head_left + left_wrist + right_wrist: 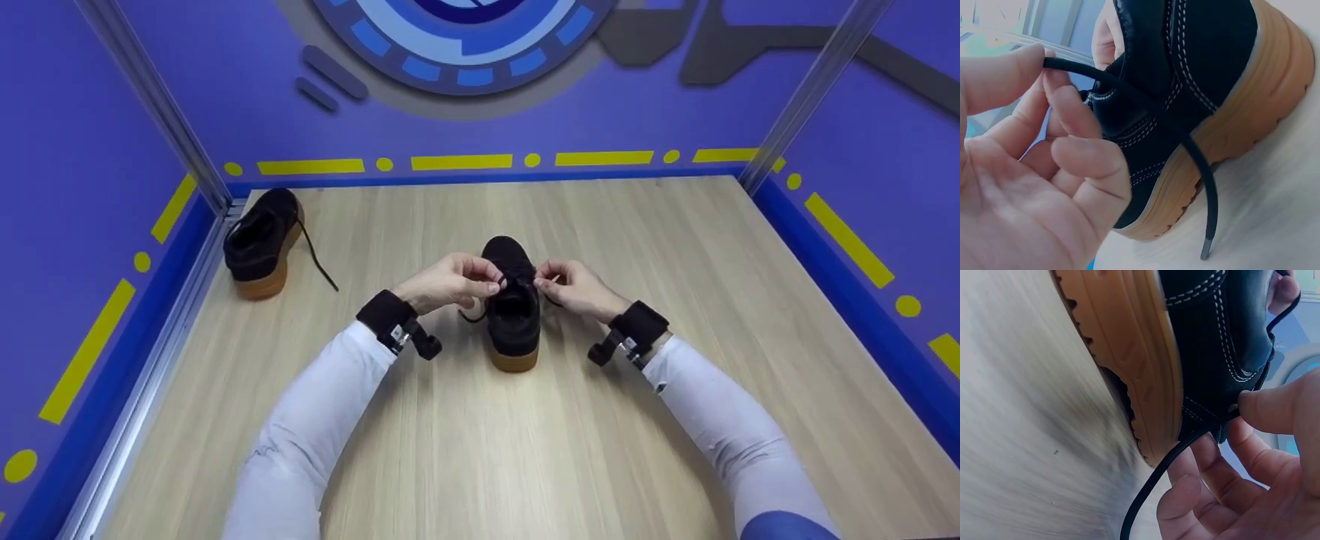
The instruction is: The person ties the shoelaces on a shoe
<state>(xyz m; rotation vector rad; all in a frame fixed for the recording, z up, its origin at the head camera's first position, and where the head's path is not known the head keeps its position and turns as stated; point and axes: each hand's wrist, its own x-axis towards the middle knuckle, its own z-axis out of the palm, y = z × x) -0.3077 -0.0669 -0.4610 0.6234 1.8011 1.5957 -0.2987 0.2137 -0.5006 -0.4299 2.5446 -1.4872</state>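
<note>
A black shoe [514, 330] with a tan sole stands upright mid-table, toe pointing away from me. On its left side my left hand [454, 283] pinches a black shoelace [1199, 154] between thumb and forefinger. The lace's tipped end hangs loose beside the sole in the left wrist view. Opposite, my right hand [577, 289] pinches the other end of the lace [1154, 478] between thumb and fingers, close to the shoe's side. That lace's tail droops below the hand. How the laces cross over the tongue is too dark to make out.
A second black shoe [262, 244] stands at the table's far left corner, one lace [319, 255] trailing onto the wood. Blue panels with yellow marks rise along the back and both sides of the wooden table [465, 450].
</note>
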